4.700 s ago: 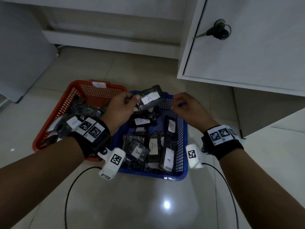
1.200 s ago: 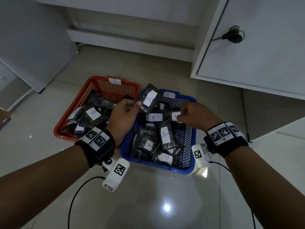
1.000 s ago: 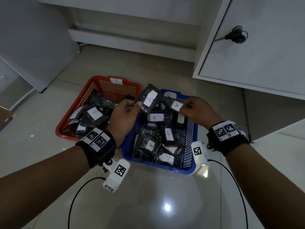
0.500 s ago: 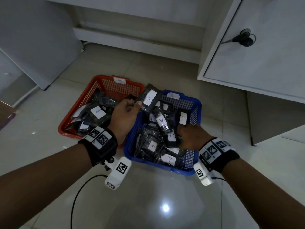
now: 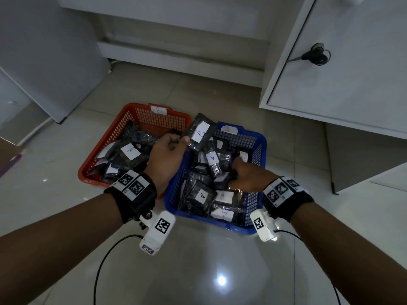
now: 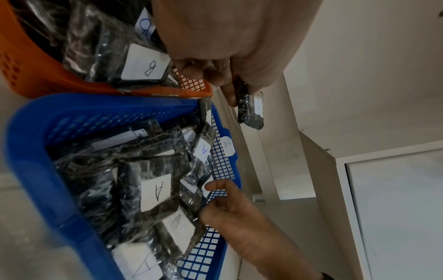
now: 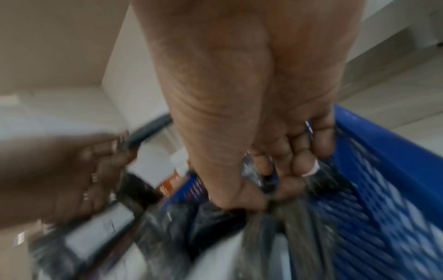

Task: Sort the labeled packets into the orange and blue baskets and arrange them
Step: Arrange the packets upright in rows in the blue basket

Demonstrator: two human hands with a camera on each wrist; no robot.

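**Left hand holds an "A" packet over the baskets; right hand digs into the blue one**

The left hand (image 5: 167,155) pinches a black, crinkly plastic packet (image 5: 199,132) by its near end, thumb on top and fingers beneath. The packet is raised above the gap between the two baskets, its long axis running up and away from the person, tilted toward the right, with a white label marked "A" facing up. In the left wrist view the same packet (image 6: 250,109) shows edge-on beyond the fingertips.

The right hand (image 5: 246,177) is down inside the blue basket (image 5: 257,219), fingers curled round black packets from the pile; the right wrist view is blurred, but its fingers (image 7: 282,163) plainly close on glossy black plastic. The loose packets (image 5: 202,194) lie at mixed angles, most with white "A" labels up, and one slim packet (image 5: 212,160) stands on end, leaning, label toward the camera.

The orange basket (image 5: 105,139) sits touching the blue one on its left, on the tiled floor (image 5: 198,271). It holds black packets too, one (image 5: 130,151) showing a "B" label. Each basket carries a white tag on its far rim, "B" on orange, "A" on blue.
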